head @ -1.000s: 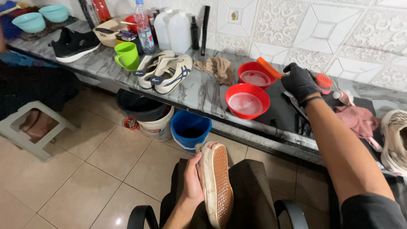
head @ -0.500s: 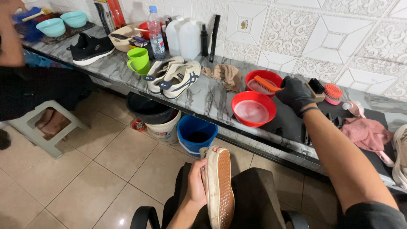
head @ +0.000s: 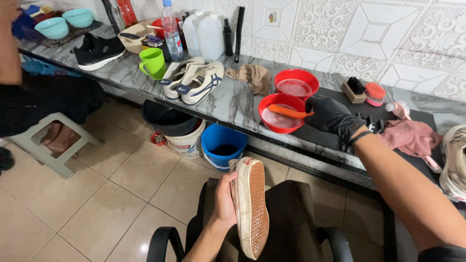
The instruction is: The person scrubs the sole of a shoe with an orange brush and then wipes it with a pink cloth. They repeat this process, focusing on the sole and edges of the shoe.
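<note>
R hand [head: 332,118] gloved, fingers clenched on orange brush [head: 287,112] lying across front red bowl [head: 267,104] at surface's front edge; L hand [head: 224,200] gripped shoe [head: 251,206], sole up, well below.

A grey marble counter [head: 233,104] is running along my tiled wall, carrying two red bowls [head: 295,86], a pair of cream sneakers [head: 194,80], a green mug [head: 153,62], a brown rag [head: 252,76] and a black mat [head: 412,116].
</note>
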